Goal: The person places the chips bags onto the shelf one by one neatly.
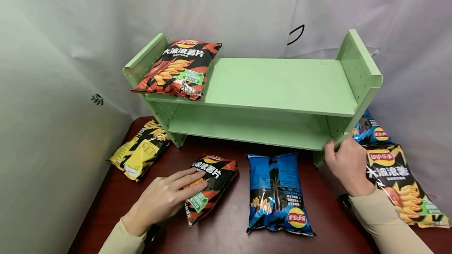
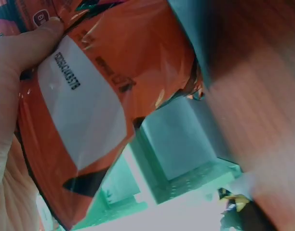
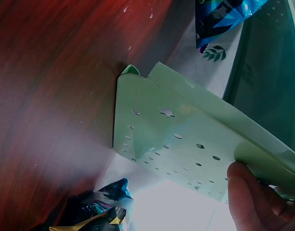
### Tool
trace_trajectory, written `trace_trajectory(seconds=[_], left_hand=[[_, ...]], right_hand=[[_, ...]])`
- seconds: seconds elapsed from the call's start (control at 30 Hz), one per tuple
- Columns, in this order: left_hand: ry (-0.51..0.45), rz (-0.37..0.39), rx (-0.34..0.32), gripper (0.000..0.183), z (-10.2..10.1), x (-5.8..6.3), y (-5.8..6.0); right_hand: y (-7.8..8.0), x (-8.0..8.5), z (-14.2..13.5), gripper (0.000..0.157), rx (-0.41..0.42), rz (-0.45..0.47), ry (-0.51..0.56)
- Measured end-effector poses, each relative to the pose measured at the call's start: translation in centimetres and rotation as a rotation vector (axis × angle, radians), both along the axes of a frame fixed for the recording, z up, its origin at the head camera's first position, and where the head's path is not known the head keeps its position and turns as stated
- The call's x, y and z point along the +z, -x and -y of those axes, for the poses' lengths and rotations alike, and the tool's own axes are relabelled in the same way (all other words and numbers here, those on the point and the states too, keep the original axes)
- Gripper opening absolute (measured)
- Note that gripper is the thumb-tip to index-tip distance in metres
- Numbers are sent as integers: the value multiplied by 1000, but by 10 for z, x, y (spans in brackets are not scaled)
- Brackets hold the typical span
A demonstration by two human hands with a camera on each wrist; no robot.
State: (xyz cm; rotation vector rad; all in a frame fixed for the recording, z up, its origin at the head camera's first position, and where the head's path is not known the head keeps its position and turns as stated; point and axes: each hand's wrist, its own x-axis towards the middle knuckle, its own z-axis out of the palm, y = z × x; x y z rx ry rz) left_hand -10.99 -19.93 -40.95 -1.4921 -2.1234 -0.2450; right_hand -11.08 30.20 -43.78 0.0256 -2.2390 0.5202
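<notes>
My left hand [image 1: 165, 196] grips a red-and-black bag of potato chips [image 1: 218, 181], fingers spread across its front. In the left wrist view the thumb presses against the bag's orange back [image 2: 152, 53], with a pale label [image 2: 85, 106] beside it. My right hand [image 1: 347, 166] holds the front edge of the right side panel of a light green two-tier shelf [image 1: 279, 85]. Up close in the right wrist view, the panel [image 3: 152, 127] is pierced with small holes, and the right hand [image 3: 251, 204] is at its edge. Another red-and-black chip bag [image 1: 176, 69] leans at the upper tier's left end.
On the dark red table [image 1: 226, 238], a blue chip bag [image 1: 273, 197] lies in front of the shelf. A yellow bag [image 1: 141, 150] lies left of it. Right of the shelf are a black-and-yellow bag [image 1: 402, 187] and another blue bag [image 1: 372, 130]. Pale curtains [image 1: 247, 11] hang behind.
</notes>
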Motion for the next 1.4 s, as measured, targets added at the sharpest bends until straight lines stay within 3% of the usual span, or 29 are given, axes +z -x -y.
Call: trace_trajectory(seconds=[0.2,0.37,0.53,0.9,1.17,1.4], left_hand=[[-51,49,-55,39,-1,21,-7],[-143,80,-161,41,-1,43,-11],[-228,63,-256,50,-7,65,-13],[-296,-6,-364,24,-23,101,-14],[-431,-86,-485,22,-40,114,-9],[-544,-286,-447,20,-66,141,-4]], right_hand=[[0,0,1,21,2,-1,-2],[0,1,1,22,4,-12,-5],[0,0,1,21,4,-14,-6],[0,1,1,25,11,-18,-1],[0,2,1,23,13,-26,-3],[0,1,1,22,8,-23,-4]])
